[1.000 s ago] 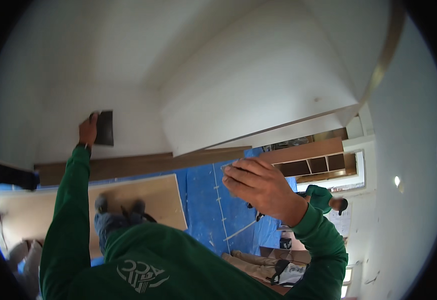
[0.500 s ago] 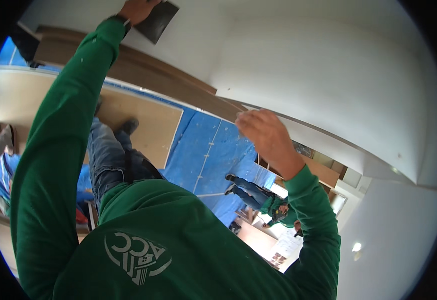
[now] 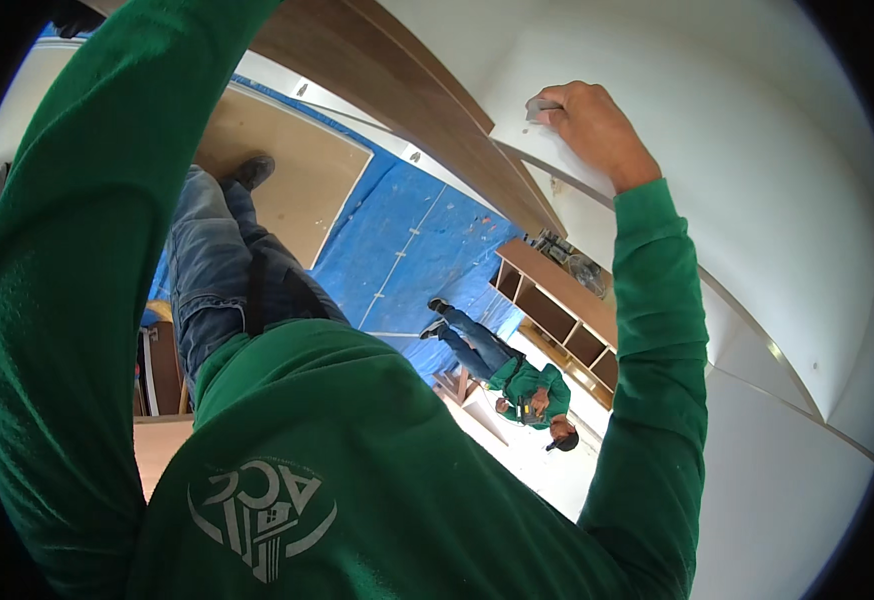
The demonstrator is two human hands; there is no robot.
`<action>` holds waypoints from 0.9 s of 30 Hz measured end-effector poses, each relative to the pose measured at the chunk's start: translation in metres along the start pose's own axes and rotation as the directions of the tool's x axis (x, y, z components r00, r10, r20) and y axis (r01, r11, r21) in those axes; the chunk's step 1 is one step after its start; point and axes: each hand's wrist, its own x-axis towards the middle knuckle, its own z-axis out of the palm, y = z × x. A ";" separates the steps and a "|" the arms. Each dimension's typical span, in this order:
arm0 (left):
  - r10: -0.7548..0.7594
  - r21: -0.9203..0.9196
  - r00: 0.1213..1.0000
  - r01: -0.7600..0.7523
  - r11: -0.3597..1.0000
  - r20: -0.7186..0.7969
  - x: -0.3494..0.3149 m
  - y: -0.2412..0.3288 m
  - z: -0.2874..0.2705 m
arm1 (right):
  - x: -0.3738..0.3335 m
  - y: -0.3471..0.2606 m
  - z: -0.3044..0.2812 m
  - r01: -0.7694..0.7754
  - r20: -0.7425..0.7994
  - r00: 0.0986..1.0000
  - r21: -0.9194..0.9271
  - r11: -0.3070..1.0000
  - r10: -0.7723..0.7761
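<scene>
Left hand: outside the view; state cannot be determined. Right hand [image 3: 597, 130]: closed on a small grey flat tool [image 3: 541, 106], positioned at the white panel [image 3: 727, 160]. Beyond: blue floor sheeting [image 3: 362, 255], then a co-worker [image 3: 529, 383].

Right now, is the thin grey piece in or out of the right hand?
In: the thin grey piece sticks out from between the thumb and fingers of the right hand.

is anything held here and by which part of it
The right hand holds a small flat grey piece by one end; the left hand is out of view, so its hold cannot be told.
</scene>
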 end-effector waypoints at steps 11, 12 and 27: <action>0.243 0.241 0.970 -0.240 0.940 0.019 0.014 -0.018 0.000 | 0.008 -0.017 0.006 0.064 0.140 0.989 -0.114 0.991 -0.048; 0.157 0.153 0.987 -0.153 0.976 -0.016 0.011 -0.014 0.001 | 0.005 -0.014 0.010 0.075 0.137 0.989 -0.107 0.991 -0.060; 0.038 0.012 0.999 -0.038 0.999 0.003 0.007 -0.008 0.002 | 0.007 0.006 0.014 0.167 0.071 0.985 -0.116 0.979 -0.160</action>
